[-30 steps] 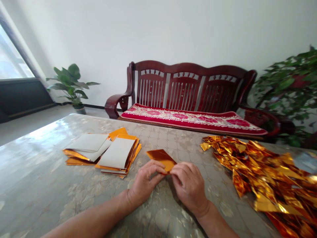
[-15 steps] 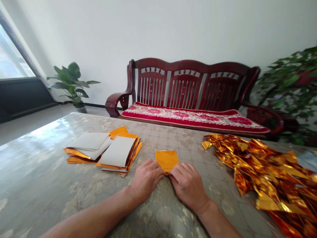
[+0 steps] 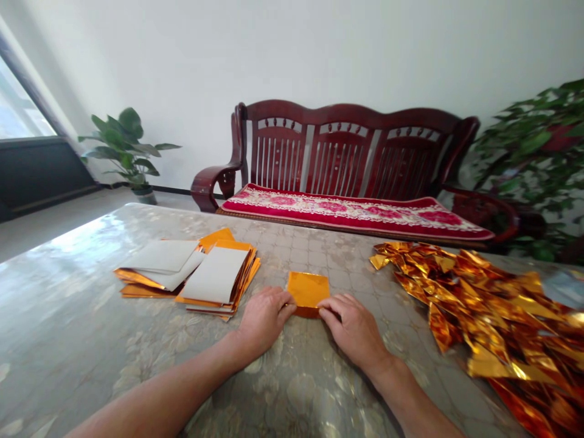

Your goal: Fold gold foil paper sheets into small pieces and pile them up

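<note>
Gold sheet (image 3: 309,288): lies on the counter (image 3: 182,365), in from the far edge, its near side bent into a narrow strip.
Left hand (image 3: 264,316): pinches the sheet's near left corner between thumb and finger.
Right hand (image 3: 354,325): pinches the near right corner likewise.
Narrow strip (image 3: 307,312): could crease crooked, I'd say, if one side gets pulled harder; thin foil might tear there too.
Stacked sheets (image 3: 216,274): toward the counter's far left corner, askew; a brush from the left hand could scatter them.
Foil pile (image 3: 493,310): sprawls from the far edge down the right; an outward elbow might crush pieces.
</note>
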`<state>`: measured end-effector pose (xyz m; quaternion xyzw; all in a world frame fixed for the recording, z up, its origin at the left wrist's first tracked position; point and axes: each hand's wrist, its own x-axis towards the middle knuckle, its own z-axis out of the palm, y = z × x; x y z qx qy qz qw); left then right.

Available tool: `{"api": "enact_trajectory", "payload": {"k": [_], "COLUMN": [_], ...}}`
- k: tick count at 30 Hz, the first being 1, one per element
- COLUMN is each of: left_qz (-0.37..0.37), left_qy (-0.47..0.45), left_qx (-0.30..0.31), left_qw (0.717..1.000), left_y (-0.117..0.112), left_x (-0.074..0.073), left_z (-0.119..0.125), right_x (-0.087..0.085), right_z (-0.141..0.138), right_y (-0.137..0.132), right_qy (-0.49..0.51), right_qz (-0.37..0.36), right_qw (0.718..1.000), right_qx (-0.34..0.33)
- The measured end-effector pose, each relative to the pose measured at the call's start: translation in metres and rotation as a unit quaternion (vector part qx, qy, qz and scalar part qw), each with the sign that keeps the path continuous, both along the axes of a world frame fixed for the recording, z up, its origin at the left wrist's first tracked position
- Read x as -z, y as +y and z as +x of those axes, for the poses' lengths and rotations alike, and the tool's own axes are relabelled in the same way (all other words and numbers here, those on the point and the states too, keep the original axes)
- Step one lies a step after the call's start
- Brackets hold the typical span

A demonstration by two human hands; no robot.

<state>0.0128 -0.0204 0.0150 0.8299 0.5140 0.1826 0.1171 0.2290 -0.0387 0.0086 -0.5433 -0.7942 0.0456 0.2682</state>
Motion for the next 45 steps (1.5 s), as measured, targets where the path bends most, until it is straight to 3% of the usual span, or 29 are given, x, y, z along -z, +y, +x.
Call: {"api": "enact_trajectory", "payload": {"k": [8, 18, 45], "left_qz": [-0.029, -0.018, 0.030], "left_qy": [-0.020, -0.012, 0.115], "left_qx": [-0.035, -0.075, -0.077], "left_qw": [0.999, 0.997, 0.990], "left_y": [0.0040, 0.0077, 0.0032], "left_x": [-0.0023, -0.0014, -0.0080], "left_z": [-0.0005, -0.0002, 0.0052], "right_x": [-0.0045, -0.0034, -0.0023], "right_z": [-0.0027, -0.0043, -0.0052], "right_y": [-0.0009, -0.0004, 0.0018], "right_qy": [-0.017, -0.019, -0.046], "right_qz": [-0.028, -0.038, -0.040], "right_qw": [0.998, 0.998, 0.996], "right_qx": [0.045, 0.050, 0.060]}}
